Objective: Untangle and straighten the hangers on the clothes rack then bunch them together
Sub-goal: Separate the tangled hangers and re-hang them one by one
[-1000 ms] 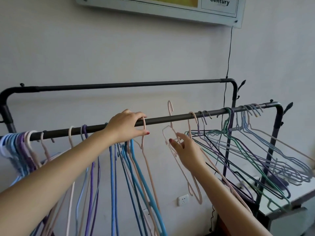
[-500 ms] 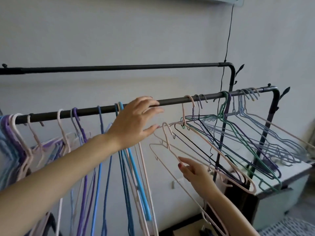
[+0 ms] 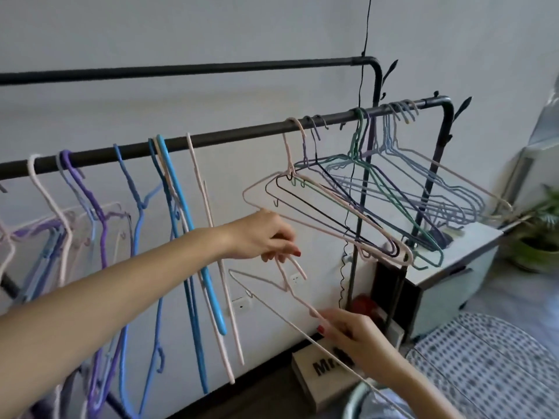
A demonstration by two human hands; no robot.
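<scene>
A black clothes rack has a front rail (image 3: 242, 135) and a higher back rail (image 3: 181, 69). Purple, blue and pink hangers (image 3: 136, 192) dangle along the rail's left and middle. A tangled bunch of pink, black, green and blue hangers (image 3: 378, 195) splays sideways near the right end. A loose pale pink hanger (image 3: 272, 297) is off the rail, below it. My left hand (image 3: 263, 234) pinches its hook. My right hand (image 3: 351, 331) grips its shoulder wire.
A white cabinet (image 3: 453, 267) stands under the rack's right end, with a potted plant (image 3: 538, 237) beyond it. A small box (image 3: 323, 370) sits on the floor by the wall. A dotted cushion (image 3: 490, 367) lies at lower right. A black cord (image 3: 360, 86) hangs down the wall.
The pale pink hanger has come off the rail and dropped lower in my right hand. My left hand left the rail and came down to grasp its hook. The view tilted down and right.
</scene>
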